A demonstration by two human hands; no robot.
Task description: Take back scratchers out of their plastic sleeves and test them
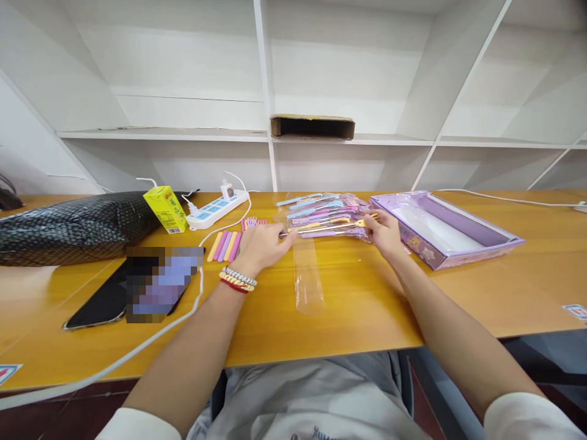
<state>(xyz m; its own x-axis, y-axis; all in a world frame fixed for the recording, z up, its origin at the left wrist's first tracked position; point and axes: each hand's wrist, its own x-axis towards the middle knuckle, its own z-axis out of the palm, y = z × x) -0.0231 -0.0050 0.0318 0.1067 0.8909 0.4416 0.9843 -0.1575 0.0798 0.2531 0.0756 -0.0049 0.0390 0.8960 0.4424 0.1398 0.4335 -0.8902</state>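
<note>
My right hand is closed on the yellow end of a thin metal rod. The rod's other end reaches my left hand, whose thumb and finger are pinched around it. Just behind lies a pile of wrapped rods with blue, pink and purple handles. A clear plastic sleeve lies flat on the table in front of the rod. Beside my left hand is a row of yellow, purple and pink sticks, with small pink pieces behind it.
An open purple box stands at the right. A power strip, a yellow drink carton, a black bag and dark devices are at the left. A white cable crosses the table. White shelves rise behind.
</note>
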